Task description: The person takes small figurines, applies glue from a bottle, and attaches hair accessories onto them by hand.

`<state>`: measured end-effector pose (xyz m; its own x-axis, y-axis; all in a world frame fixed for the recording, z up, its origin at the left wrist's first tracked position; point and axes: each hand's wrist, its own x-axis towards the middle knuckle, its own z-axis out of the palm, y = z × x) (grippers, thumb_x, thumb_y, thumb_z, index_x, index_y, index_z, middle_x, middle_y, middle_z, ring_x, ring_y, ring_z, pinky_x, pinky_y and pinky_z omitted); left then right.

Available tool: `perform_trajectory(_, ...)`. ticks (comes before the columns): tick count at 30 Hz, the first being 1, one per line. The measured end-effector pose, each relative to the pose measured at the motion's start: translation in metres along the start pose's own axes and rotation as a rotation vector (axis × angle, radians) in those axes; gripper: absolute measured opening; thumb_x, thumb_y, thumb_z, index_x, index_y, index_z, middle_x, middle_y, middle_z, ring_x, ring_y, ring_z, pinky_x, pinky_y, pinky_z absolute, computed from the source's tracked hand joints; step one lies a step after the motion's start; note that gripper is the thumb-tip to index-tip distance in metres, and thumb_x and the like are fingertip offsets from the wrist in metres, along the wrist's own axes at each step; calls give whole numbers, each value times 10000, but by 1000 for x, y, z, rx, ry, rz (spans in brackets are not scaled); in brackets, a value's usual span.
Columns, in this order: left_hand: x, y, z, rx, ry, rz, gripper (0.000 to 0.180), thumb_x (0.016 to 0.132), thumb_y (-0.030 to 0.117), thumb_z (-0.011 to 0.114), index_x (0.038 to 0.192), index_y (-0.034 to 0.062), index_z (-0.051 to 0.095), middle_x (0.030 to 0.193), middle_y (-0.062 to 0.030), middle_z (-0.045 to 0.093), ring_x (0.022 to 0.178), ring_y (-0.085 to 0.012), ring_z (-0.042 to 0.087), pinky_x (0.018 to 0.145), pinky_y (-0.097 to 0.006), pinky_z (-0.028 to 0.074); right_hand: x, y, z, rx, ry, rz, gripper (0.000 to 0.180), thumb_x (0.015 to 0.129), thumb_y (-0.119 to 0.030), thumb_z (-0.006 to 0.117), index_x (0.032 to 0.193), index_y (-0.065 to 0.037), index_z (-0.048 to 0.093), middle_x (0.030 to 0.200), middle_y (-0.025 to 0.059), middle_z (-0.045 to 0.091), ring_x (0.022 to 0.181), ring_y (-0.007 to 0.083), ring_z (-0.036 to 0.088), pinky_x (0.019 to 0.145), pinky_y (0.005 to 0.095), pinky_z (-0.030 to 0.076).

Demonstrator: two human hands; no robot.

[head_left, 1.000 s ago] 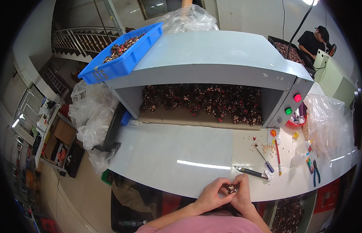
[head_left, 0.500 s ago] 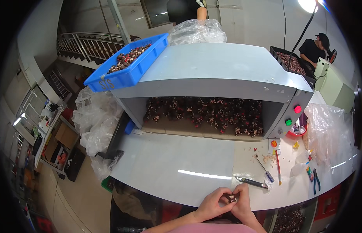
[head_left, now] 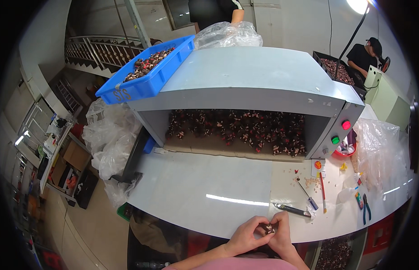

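Pinching a small brown and cream piece (head_left: 269, 228) looks like the step in hand. It sits between the fingertips of the left hand (head_left: 246, 235) and right hand (head_left: 280, 233), both curled in tight, at the front edge of the surface (head_left: 218, 175). The next move seems to call for a soft, steady grip while the fingers press or turn it. Just past the hands lies a flat black tool (head_left: 292, 209). A second ago the hands held the piece the same way; now a person's dark clothes (head_left: 211, 11) show behind the grey box (head_left: 245, 67).
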<state>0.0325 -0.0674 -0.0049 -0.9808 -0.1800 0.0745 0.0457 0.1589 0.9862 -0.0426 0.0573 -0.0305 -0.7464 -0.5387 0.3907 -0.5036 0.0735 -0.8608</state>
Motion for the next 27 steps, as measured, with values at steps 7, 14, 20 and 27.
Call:
perform_trajectory(7,2,1,-28,-9,-35,-39,369,766,133,716,1038,21,493,958,-73,564,800,-127,604,719,-248,494,11,-6,23,16,17,13,469,623,-50,804,866,-50,403,840,90,386,698,205,414,580,283,384)
perform_trajectory(14,3,4,-28,-11,-36,-45,375,763,132,718,1044,27,493,948,-71,570,806,-128,605,717,-249,495,11,-5,22,7,14,8,464,627,-41,795,868,-50,399,842,86,379,698,196,409,578,277,381)
perform_trajectory(20,4,3,-28,-18,-38,-52,369,762,121,714,1039,25,490,940,-70,572,810,-128,608,719,-250,499,12,-6,22,21,10,9,463,626,-30,792,868,-51,398,843,80,374,691,189,405,575,273,378)
perform_trajectory(27,3,2,-27,-16,-38,-40,354,764,105,711,1026,25,486,932,-67,575,812,-125,607,721,-250,501,11,-7,22,14,10,4,475,618,-32,800,867,-52,396,842,77,372,684,186,402,577,270,375)
